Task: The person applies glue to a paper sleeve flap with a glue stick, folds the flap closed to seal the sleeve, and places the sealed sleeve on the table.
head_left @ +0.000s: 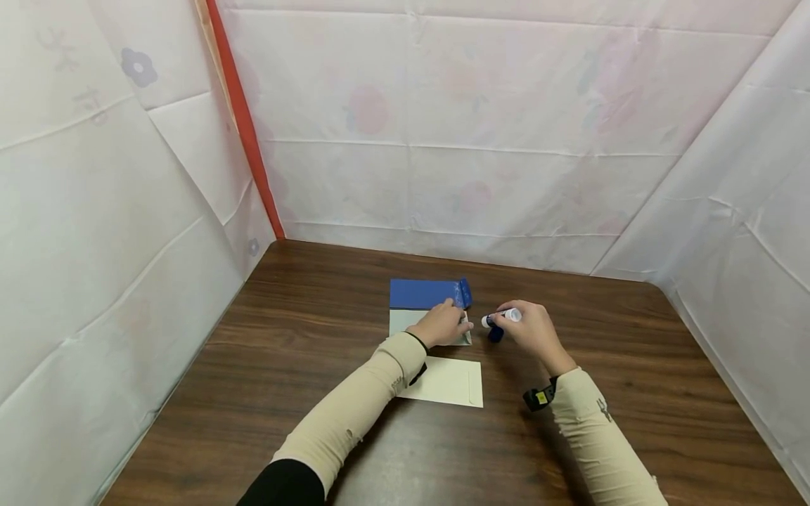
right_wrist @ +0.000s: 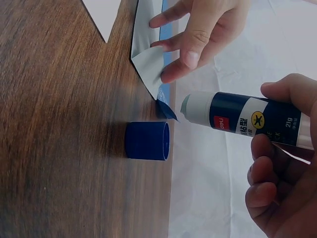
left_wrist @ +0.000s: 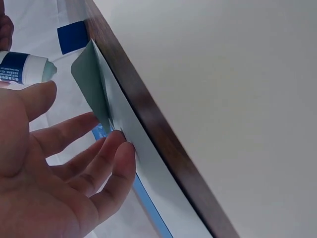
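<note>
My right hand (head_left: 534, 334) grips an uncapped glue stick (right_wrist: 242, 116) by its barrel, its glue end pointing toward the envelopes. On the table below it stands the blue glue cap (right_wrist: 147, 141). My left hand (head_left: 439, 325) rests its fingertips on a pale grey-green envelope (head_left: 403, 320), fingers fairly straight. That envelope's flap (left_wrist: 91, 79) stands raised beside those fingers in the left wrist view. Just behind lies a blue envelope (head_left: 420, 294), its flap (head_left: 465, 293) tilted up at the right end. The glue tip is apart from the envelopes.
A cream envelope (head_left: 451, 383) lies nearer the person, partly under the left forearm. The dark wood table (head_left: 304, 337) is bounded by white sheeting (head_left: 506, 190) at the back and sides. A red strip (head_left: 247, 133) runs down the back left corner.
</note>
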Available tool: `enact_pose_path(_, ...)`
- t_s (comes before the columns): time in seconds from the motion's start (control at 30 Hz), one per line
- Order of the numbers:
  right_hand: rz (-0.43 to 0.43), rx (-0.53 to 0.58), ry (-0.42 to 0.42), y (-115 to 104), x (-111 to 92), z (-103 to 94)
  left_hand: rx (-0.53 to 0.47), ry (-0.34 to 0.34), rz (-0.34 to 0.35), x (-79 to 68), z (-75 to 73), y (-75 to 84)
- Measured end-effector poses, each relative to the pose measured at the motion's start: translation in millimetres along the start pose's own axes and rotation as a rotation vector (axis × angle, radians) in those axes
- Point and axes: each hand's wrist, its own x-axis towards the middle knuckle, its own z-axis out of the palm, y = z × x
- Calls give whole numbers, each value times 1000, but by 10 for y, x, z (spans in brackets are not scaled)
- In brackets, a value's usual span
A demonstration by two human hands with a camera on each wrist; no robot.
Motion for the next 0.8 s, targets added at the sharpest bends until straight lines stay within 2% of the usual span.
enact_pose_path(0.43,16,-3,-2,-11,-13,4,149,-11,32,18,19,28)
enact_pose_path(0.6,19,-3,-12,-4,-12,12,197,-39,44,21,27,34)
enact_pose_path(0.8,13,2,-6,5,-20,8,198,-59,1,15,37,85)
